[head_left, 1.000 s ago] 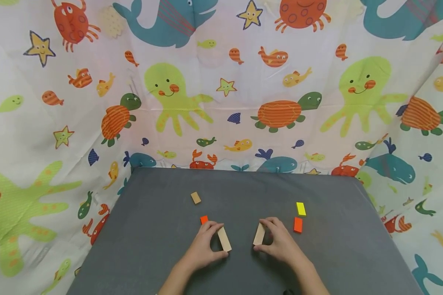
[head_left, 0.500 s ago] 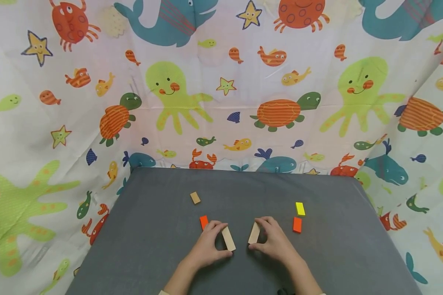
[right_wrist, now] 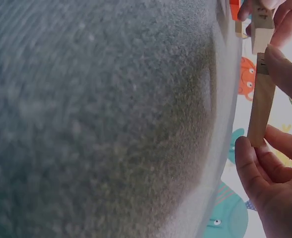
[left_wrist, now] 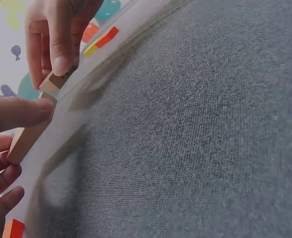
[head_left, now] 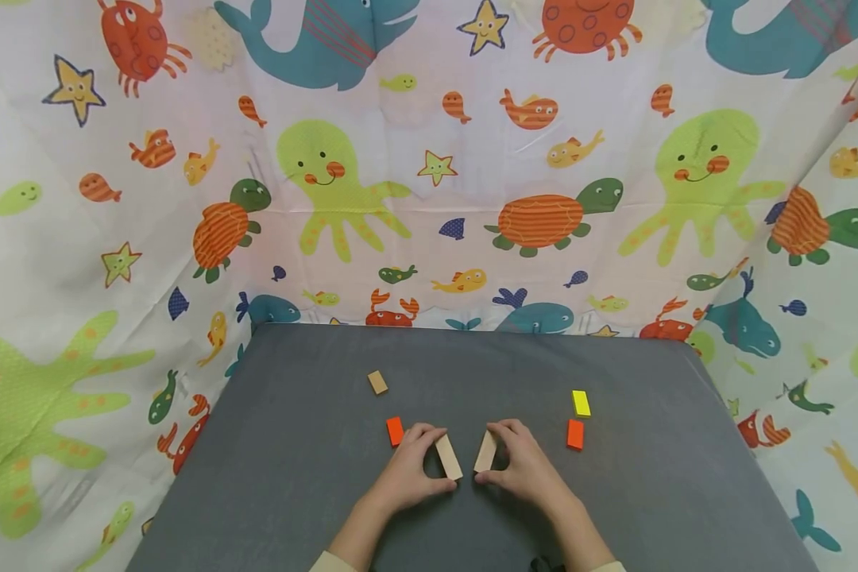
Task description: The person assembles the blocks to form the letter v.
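My left hand (head_left: pixel 409 470) pinches a plain wooden block (head_left: pixel 449 457) lengthwise, thumb at its near end and fingers at the far end. Facing it, my right hand (head_left: pixel 527 462) grips a similar wooden block (head_left: pixel 485 452) by its two ends. A narrow gap separates the blocks in the head view, and they slant towards each other at the far ends. Shadows on the cloth below show both held over the table. In the right wrist view, dark marks show on the end of the left hand's block (right_wrist: pixel 261 29) and on the right hand's block (right_wrist: pixel 261 101).
An orange block (head_left: pixel 396 431) lies just beyond my left hand, with a small tan block (head_left: pixel 377 382) farther back. Right of my right hand lie another orange block (head_left: pixel 575 434) and a yellow block (head_left: pixel 581 403). Grey cloth covers the table (head_left: pixel 272 477); a sea-animal curtain (head_left: pixel 415 278) hangs behind.
Both hands have moved inward with their blocks, the left one rightward and the right one leftward, so the gap between the blocks is smaller. The blocks on the table stay where they were.
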`<state>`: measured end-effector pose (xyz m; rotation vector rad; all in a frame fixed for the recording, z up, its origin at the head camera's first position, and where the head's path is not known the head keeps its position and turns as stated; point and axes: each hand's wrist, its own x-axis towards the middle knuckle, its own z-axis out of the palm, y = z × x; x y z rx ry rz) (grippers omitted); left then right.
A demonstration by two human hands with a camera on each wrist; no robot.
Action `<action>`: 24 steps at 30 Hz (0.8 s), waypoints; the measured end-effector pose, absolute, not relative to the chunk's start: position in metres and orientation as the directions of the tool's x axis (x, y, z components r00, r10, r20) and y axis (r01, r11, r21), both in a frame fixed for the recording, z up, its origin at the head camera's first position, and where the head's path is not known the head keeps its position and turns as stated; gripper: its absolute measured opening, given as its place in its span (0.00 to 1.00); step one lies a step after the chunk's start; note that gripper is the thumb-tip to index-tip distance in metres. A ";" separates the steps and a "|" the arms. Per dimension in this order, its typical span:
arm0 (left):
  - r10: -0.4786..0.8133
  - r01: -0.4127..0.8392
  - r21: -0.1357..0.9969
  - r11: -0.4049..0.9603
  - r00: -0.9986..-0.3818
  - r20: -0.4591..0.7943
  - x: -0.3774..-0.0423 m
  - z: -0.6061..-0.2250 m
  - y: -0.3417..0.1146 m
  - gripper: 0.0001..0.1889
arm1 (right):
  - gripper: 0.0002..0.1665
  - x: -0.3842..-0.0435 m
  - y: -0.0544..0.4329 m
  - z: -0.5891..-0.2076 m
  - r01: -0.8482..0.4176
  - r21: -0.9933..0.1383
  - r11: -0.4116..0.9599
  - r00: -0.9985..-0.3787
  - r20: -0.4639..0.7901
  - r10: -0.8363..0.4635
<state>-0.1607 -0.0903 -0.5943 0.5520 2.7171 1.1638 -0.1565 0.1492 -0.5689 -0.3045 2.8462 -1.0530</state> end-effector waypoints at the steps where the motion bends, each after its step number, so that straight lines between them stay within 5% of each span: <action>1: 0.383 0.277 0.721 0.635 -0.924 0.018 -0.162 -0.595 -0.090 0.44 | 0.52 -0.157 0.149 -0.570 -0.160 -0.647 0.745 -0.975 -0.014 -0.221; 24: 0.382 0.280 0.681 0.676 -0.924 0.001 -0.168 -0.607 -0.081 0.45 | 0.50 -0.162 0.144 -0.585 -0.147 -0.639 0.755 -0.969 -0.062 -0.241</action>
